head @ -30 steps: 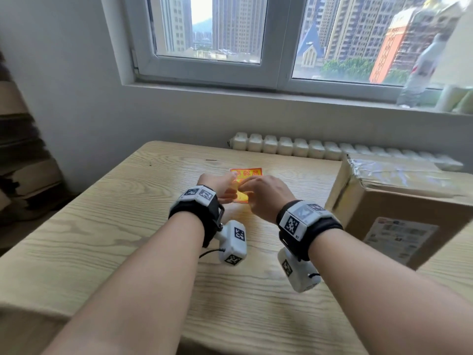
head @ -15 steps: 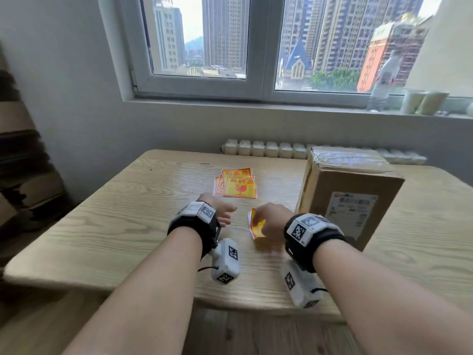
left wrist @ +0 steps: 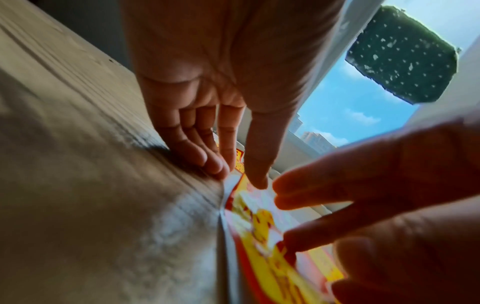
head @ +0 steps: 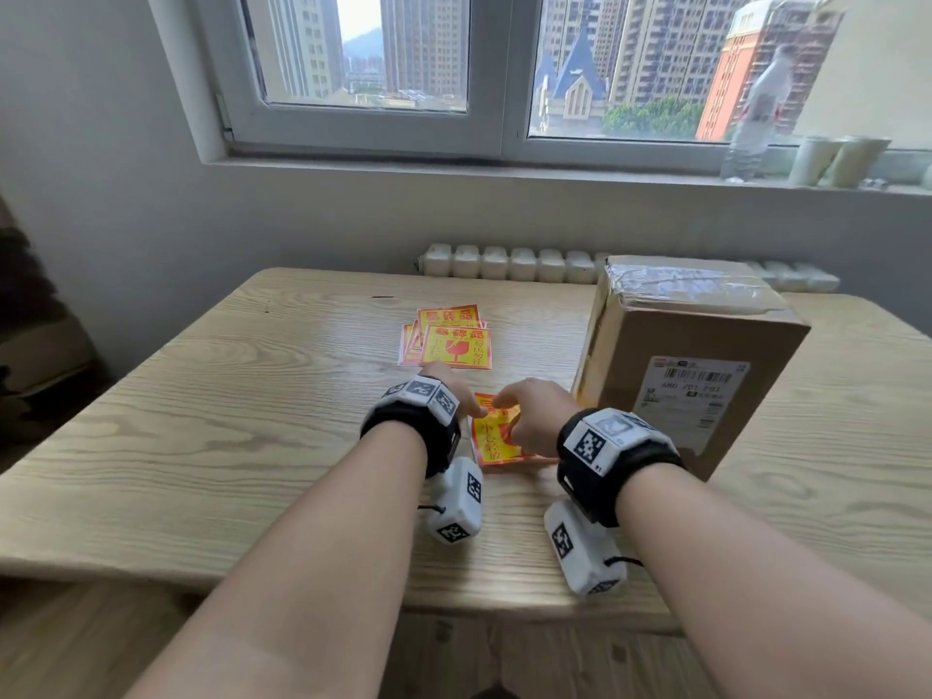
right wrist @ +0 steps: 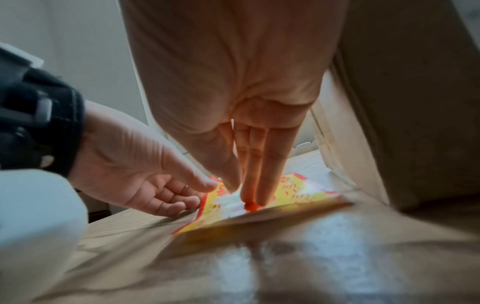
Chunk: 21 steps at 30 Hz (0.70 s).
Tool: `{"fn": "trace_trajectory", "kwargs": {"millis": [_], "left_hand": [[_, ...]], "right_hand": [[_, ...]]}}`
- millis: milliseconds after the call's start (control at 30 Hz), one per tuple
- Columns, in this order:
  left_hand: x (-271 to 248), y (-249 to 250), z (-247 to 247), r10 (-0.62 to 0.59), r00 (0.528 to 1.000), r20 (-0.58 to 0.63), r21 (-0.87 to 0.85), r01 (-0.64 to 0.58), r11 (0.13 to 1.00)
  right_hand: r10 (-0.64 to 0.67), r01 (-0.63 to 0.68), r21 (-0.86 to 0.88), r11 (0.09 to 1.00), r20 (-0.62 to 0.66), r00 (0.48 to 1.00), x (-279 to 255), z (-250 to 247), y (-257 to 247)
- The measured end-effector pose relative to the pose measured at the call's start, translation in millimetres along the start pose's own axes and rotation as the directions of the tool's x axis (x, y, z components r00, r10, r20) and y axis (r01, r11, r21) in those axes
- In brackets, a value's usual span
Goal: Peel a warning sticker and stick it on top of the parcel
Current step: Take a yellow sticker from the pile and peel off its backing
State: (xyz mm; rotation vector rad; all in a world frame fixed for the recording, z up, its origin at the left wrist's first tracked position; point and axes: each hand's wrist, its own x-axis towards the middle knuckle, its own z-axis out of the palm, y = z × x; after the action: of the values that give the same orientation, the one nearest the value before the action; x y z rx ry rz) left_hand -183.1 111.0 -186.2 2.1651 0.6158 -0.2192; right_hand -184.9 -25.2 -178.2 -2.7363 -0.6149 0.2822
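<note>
One red-and-yellow warning sticker [head: 497,446] lies on the wooden table [head: 252,421] between my hands, just left of the taped brown parcel [head: 691,345]. The straight fingers of my right hand [head: 524,411] press down on the sticker [right wrist: 293,195], as the right wrist view shows. My left hand [head: 466,403] is at the sticker's left edge. Its thumb tip touches the sticker [left wrist: 262,222] near a corner, and its other fingers [left wrist: 207,162] rest relaxed on the table. The top of the parcel is covered with clear tape.
A small pile of the same stickers [head: 454,340] lies farther back on the table. The parcel [right wrist: 415,123] stands close to my right hand. On the windowsill at the right stand a plastic bottle [head: 756,108] and cups [head: 832,161].
My right hand brought one sticker from the pile toward the near edge. It was tilted on edge half a second ago; now it lies on the table under my fingers, with the left thumb on it.
</note>
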Motion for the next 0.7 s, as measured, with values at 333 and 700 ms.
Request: {"fn": "trace_trajectory", "kwargs": {"millis": [333,700], "left_hand": [[-8,4,-11,0.061,0.992,0.110,0.000,-0.061,0.998],[-76,6,-58,0.198,0.966,0.165,-0.214,-0.160,0.963]], "right_hand": [[-0.026,0.027,0.013,1.000,-0.060,0.998,-2,-2,-7],[-0.088,0.098,0.019,0.995,-0.301,0.949,-52,-34,-34]]}}
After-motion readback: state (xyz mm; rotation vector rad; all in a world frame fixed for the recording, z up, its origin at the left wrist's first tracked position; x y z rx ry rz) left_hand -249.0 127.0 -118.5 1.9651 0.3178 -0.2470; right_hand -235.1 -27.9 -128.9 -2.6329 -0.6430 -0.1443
